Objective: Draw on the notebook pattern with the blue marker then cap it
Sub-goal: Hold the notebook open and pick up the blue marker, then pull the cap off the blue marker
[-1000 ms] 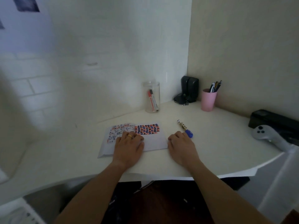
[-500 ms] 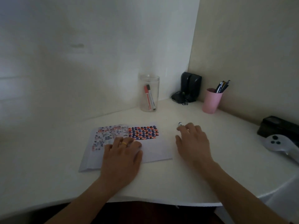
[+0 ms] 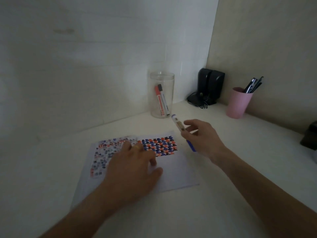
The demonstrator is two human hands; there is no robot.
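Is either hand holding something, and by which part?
The right hand holds the blue marker around the middle of its barrel. The left hand only presses flat on the notebook.

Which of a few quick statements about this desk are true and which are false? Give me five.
1. The right hand holds the blue marker. True.
2. The left hand rests on the notebook. True.
3. The clear jar is empty. False: two markers stand in it.
4. The pink cup lies tipped over. False: it stands upright with pens in it.
5. The black speakers stand in the corner. True.
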